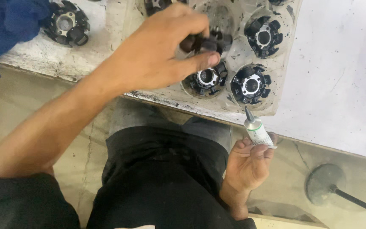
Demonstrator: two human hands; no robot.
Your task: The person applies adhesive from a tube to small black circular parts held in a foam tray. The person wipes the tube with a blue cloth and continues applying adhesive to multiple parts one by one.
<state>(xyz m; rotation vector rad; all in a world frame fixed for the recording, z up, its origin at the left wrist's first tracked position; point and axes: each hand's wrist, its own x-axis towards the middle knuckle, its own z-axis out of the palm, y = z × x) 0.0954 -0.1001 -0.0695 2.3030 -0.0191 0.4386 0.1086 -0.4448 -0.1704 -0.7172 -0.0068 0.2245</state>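
I'm reaching my left hand [162,51] over the clear moulded tray [238,51], fingers pinching a black wound stator [208,41] just above its pocket. My right hand [250,163] is gripping a small white glue tube [256,129] below the surface [339,76] edge, nozzle pointing up toward the tray. Three more stators [250,85] are sitting in neighbouring pockets.
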